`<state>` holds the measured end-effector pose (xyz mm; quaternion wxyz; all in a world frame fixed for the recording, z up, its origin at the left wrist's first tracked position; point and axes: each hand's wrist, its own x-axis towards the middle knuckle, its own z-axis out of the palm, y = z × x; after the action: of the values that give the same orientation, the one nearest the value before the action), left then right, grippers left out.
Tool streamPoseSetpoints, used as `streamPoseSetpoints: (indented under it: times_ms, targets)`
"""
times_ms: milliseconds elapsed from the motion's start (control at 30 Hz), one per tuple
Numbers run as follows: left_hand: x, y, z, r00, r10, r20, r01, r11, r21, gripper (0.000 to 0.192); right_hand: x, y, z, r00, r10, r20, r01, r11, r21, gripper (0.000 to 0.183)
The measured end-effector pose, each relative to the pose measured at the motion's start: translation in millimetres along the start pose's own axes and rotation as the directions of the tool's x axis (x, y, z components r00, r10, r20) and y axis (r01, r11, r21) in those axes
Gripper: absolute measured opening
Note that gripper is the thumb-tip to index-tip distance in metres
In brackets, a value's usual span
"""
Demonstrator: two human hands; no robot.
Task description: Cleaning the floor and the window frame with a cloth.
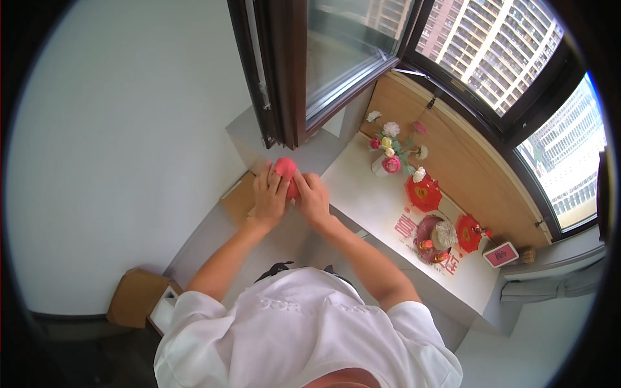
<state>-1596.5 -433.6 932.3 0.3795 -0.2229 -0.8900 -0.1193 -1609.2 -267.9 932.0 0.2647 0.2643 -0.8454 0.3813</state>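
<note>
Both of my hands come together in front of me around a soft pinkish-red cloth [285,168]. My left hand [271,196] grips it from the left, its fingers bent over the bunched material. From the right, my right hand [312,196] pinches the same cloth, with the thumb and fingers pressed on its side. One rounded end of the cloth bulges above the fingers, and part of it shows between the hands. What lies inside the bundle, if anything, is hidden.
An inward-swung window sash [291,72] hangs just beyond my hands. On the white window ledge [349,189] to the right stand a flower vase [380,167], red dishes [423,193] and a round tray [422,247]. Cardboard boxes [136,296] sit low at the left.
</note>
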Motion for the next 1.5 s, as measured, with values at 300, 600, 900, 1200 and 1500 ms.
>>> streamPoseSetpoints:
  times_ms: [300,600,900,1200,1500]
  targets:
    - [71,25,-48,0.94,-0.229,-0.253,0.099,0.891,-0.443,0.053,47,-67,-27,0.911,0.29,-0.294,-0.117,0.864,0.489,0.062]
    - [44,25,-29,0.944,-0.328,0.024,0.245,0.652,-0.717,0.041,35,-61,-15,0.754,0.641,-0.143,-0.454,0.667,0.591,0.035]
    - [41,-1,-9,0.796,-0.562,0.225,0.517,0.438,-0.735,0.043,51,-40,-1,0.853,0.409,-0.324,-0.322,0.902,0.288,0.024]
    - [57,8,-47,0.619,-0.657,0.43,0.574,0.006,-0.819,0.023,83,-78,-25,0.832,-0.012,-0.555,0.043,0.998,0.044,0.024]
    - [46,-14,-30,0.648,-0.675,0.353,0.641,0.233,-0.731,0.018,79,-63,-23,0.86,-0.316,-0.401,0.141,0.902,-0.408,0.028]
